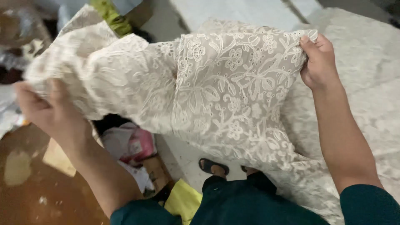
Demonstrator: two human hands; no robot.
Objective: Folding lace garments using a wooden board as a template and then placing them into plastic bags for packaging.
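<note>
A cream lace fabric [216,91] with embroidered flowers and vines is stretched in the air between my two hands. My left hand [43,110] grips its bunched left end. My right hand [318,60] pinches the upper right corner between thumb and fingers. The cloth droops in the middle and trails down to the right onto more of the same fabric [358,83] lying on a surface. My dark green sleeves and my sandalled feet [214,166] show below the cloth.
A brown floor [25,183] lies at the lower left. Under the cloth sits a heap of pink and white bags [133,146] and cardboard. A yellow item [183,202] lies by my legs. A green strip [110,16] hangs at the top.
</note>
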